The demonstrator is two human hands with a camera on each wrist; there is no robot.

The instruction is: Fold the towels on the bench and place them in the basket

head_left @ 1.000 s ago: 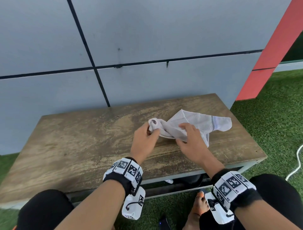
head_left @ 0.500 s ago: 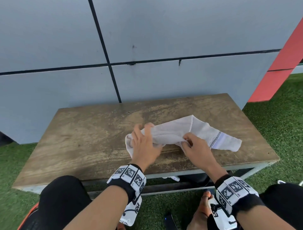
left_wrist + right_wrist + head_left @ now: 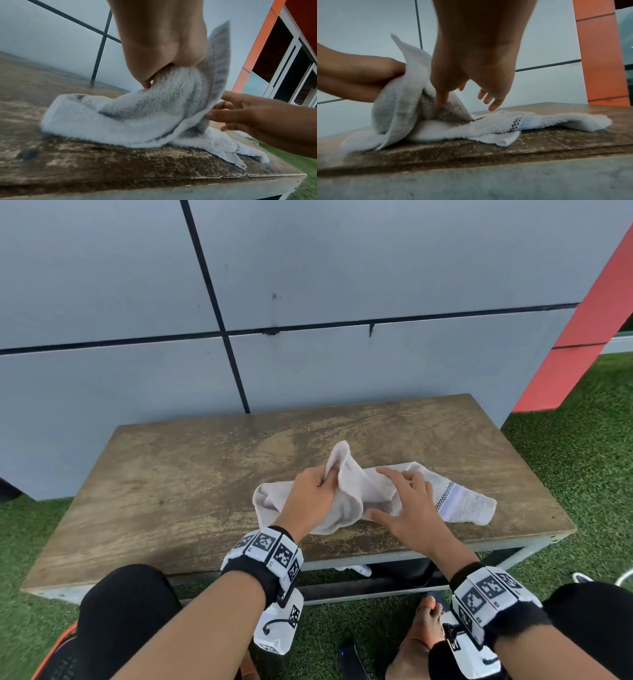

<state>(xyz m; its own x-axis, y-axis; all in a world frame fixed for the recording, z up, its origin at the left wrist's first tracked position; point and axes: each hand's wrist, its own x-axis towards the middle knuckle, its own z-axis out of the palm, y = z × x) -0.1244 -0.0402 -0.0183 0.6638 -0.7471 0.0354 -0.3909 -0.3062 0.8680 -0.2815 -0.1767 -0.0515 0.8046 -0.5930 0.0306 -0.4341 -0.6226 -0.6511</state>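
Note:
A white towel (image 3: 459, 505) with a dark checked stripe lies crumpled on the wooden bench (image 3: 171, 474), near its front edge. My left hand (image 3: 308, 494) grips a fold of the towel (image 3: 154, 108) and holds it raised off the bench. My right hand (image 3: 411, 501) hovers over the middle of the towel (image 3: 488, 128) with fingers spread and straight; its thumb (image 3: 441, 97) touches the inside of the raised fold. No basket is in view.
A grey panelled wall (image 3: 308, 285) stands right behind the bench. Green artificial grass (image 3: 589, 446) surrounds it, with a red pillar (image 3: 582, 337) at the right. My knees and a bare foot (image 3: 421, 631) are just before the bench's front edge.
My left hand has taken a fold of the towel and lifted it upward. My right hand has let go and spread its fingers over the cloth.

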